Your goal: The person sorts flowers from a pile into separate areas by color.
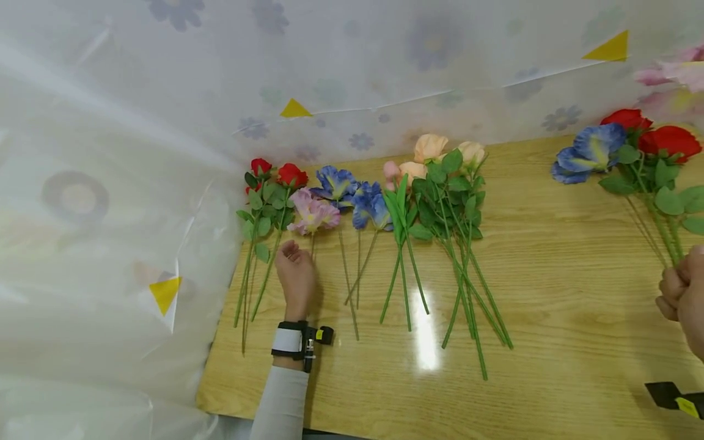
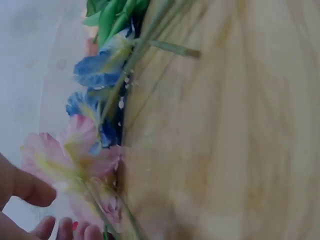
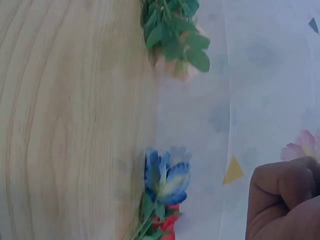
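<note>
My left hand (image 1: 296, 275) is over the table, fingers loosely bent and nothing in them. Just beyond its fingertips lies a pink flower (image 1: 313, 211); in the left wrist view the thumb (image 2: 35, 190) stands apart from the fingers beside the petals (image 2: 75, 155). To its left are red roses (image 1: 291, 175), to its right blue irises (image 1: 337, 184). At the right edge my right hand (image 1: 684, 299) is curled in a fist around a raised pink flower (image 1: 679, 79), whose bloom (image 3: 304, 145) shows behind the knuckles; its stem is hidden.
Pink tulips (image 1: 392, 171) and peach roses (image 1: 431, 148) lie mid-table, stems toward me. Under the raised flower, a blue iris (image 1: 594, 150) and red roses (image 1: 668, 142) lie at the right. A white patterned sheet (image 1: 330, 55) hangs behind the wooden table (image 1: 561, 318).
</note>
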Tool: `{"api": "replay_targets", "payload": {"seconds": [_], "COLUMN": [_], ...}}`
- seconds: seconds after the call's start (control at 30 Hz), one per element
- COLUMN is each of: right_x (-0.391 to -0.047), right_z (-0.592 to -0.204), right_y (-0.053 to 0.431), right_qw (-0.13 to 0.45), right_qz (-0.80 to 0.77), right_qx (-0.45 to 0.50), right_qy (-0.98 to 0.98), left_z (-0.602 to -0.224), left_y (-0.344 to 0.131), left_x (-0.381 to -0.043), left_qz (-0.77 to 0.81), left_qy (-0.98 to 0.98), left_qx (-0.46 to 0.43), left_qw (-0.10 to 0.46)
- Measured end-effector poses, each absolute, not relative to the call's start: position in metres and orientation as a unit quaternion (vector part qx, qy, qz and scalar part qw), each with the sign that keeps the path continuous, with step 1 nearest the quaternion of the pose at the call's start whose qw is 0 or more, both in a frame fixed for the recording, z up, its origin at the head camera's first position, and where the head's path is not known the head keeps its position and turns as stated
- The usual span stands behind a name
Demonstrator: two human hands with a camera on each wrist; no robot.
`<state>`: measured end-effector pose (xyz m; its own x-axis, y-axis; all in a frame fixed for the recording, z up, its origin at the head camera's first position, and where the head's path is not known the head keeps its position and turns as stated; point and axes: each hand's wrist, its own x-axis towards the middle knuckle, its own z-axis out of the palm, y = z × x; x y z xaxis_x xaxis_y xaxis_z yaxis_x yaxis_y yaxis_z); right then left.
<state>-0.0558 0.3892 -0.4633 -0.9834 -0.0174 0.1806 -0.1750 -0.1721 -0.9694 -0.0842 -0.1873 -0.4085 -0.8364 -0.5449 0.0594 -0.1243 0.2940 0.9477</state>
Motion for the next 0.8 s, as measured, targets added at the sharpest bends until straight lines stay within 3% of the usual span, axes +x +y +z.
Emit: {"api": "replay_targets", "payload": {"seconds": [0.17, 0.37, 0.5, 0.8], "right_x": [-0.038, -0.033, -0.03, -0.02], "right_z": [-0.389, -0.365, -0.36, -0.359], "right_y": [0.299, 0.223, 0.18, 0.117], "right_qw": [0.04, 0.036, 0.018, -0.036], "right_qz": [0.746, 0.824, 0.814, 0.768], "right_qx": [0.103, 0.215, 0.267, 0.262], "right_qy": [-0.657, -0.523, -0.516, -0.584], "left_z": [-0.382, -0.342, -0.315, -0.283], "left_y": [-0.176, -0.142, -0.11, -0.051], "left_x": [-0.08, -0.072, -0.058, -0.036], "left_qz": [-0.575, -0.607, -0.612, -0.688], "left_qy": [-0.756, -0.745, -0.759, -0.677], "left_qx": [0.164, 0.024, -0.084, -0.249], "left_qw": [0.265, 0.275, 0.203, -0.079]}}
